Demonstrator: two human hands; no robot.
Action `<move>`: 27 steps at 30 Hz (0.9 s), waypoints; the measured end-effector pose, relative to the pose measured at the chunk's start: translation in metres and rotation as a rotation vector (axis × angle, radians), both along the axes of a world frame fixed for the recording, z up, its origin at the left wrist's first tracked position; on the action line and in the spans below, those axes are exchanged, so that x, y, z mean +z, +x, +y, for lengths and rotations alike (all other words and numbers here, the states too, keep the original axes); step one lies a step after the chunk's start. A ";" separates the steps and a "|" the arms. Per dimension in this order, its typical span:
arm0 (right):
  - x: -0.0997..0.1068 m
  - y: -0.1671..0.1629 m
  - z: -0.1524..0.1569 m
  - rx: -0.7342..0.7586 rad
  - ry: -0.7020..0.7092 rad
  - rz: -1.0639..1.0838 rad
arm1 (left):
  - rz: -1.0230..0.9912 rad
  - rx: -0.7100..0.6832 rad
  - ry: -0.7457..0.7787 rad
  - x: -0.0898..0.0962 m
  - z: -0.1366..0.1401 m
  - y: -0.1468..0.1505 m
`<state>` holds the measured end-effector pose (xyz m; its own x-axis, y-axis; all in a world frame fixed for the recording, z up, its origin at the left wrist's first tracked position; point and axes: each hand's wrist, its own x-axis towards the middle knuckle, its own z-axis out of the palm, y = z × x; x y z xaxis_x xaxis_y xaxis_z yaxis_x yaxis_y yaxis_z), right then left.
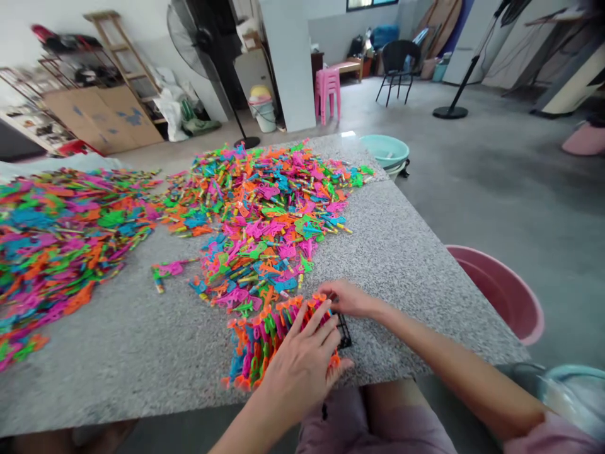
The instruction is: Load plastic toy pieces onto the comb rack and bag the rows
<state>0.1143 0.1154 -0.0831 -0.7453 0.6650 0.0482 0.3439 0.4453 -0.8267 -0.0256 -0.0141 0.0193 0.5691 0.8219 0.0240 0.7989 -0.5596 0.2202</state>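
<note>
Near the table's front edge lies a black grid rack, mostly hidden under upright rows of small bright plastic pieces in pink, green, blue and orange. Round orange cup-like ends show along the rows' far and near sides. My left hand lies over the right part of the rows, its fingers stretched out on top of them. At the rack's far right corner is my right hand, fingers curled in against the end of the rows. What those fingertips hold, if anything, is hidden.
A heap of loose coloured plastic pieces lies just beyond the rack. Another large pile covers the left of the speckled stone table. Right of the table stand a pink tub and a light-green basin.
</note>
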 end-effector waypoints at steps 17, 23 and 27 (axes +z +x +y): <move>0.016 0.074 -0.012 -0.542 -0.021 -0.381 | 0.042 -0.038 -0.008 -0.001 0.002 -0.002; -0.004 0.067 -0.090 -0.449 -0.436 0.200 | 0.042 -0.032 0.008 -0.003 0.003 0.002; -0.018 0.040 -0.110 -0.474 -0.188 0.091 | 0.058 -0.038 -0.001 0.000 0.003 0.004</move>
<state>0.1548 0.0050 -0.1006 -0.3585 0.9319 -0.0543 0.3951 0.0988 -0.9133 -0.0219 -0.0112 0.0191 0.6007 0.7994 -0.0108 0.7882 -0.5899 0.1752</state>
